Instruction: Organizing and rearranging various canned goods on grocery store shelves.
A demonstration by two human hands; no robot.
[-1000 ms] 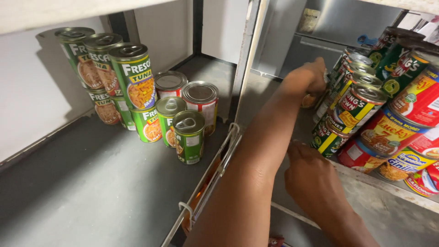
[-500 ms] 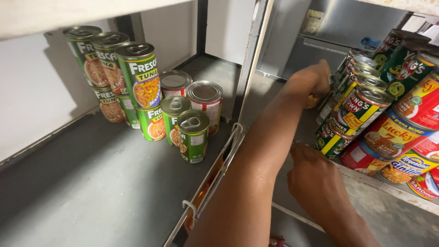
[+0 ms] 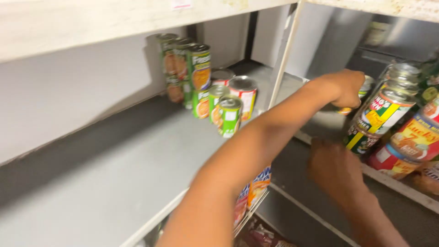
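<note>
My left arm reaches across from the bottom middle to the right-hand shelf bay. My left hand point(image 3: 345, 87) is closed around a small can point(image 3: 366, 84), of which only the top and a yellowish lower edge show, just left of a leaning stack of cans point(image 3: 382, 110) with green, yellow and red labels. My right hand point(image 3: 334, 169) is lower, dark and blurred, by the front edge of that shelf point(image 3: 393, 183) under the red-labelled cans point(image 3: 414, 137). Whether its fingers hold anything is unclear.
On the grey left shelf point(image 3: 114, 183) a cluster of green-labelled cans point(image 3: 199, 75) stands stacked at the back, with shorter cans point(image 3: 228, 114) in front. A white upright post point(image 3: 286, 50) divides the bays. Packets point(image 3: 258, 185) show on the shelf below.
My left hand has drawn back a little to the left from the leaning stack, with a can now in its grip. My right hand has shifted slightly left. The view has risen.
</note>
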